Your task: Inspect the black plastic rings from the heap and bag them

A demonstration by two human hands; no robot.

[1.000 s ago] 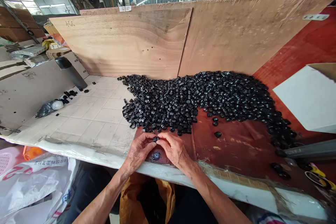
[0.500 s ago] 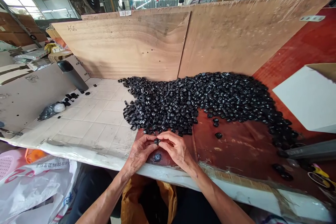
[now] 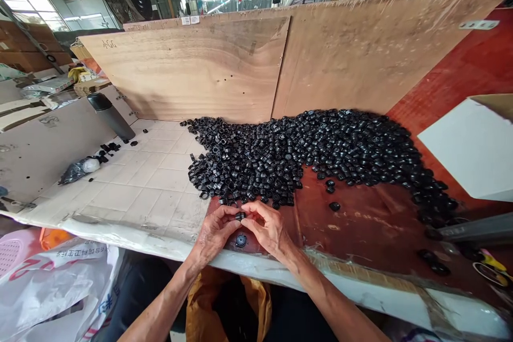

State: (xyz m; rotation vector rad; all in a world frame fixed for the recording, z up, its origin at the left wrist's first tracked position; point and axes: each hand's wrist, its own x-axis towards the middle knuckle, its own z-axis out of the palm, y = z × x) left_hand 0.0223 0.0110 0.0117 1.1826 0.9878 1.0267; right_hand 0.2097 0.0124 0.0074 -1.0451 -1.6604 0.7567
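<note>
— What differs from half a second ago?

— Little. Both hands remain at the lower centre of the frame, at the near edge of the tabletop (image 3: 132, 192); the view sits a shade differently, and the small black part (image 3: 240, 216) is pinched as before.

— How are the hands posed?

— The left hand (image 3: 214, 234) comes in from the lower left, the right hand (image 3: 267, 228) from the lower right, wrists angled inward so the fingertips meet. The fingers of both hands are closed on the part, thumbs and forefingers gripping it from either side, just above the tabletop.

— What lies around them?

— A round black disc (image 3: 241, 240) rests on the red board (image 3: 360, 224) directly below the fingers, apart from them. The heap of black parts (image 3: 304, 155) spreads across the centre of the frame, its near edge just beyond the hands. A dark flask (image 3: 111, 116) lies tilted at centre left, with a plastic bag (image 3: 76, 169) below it.
</note>
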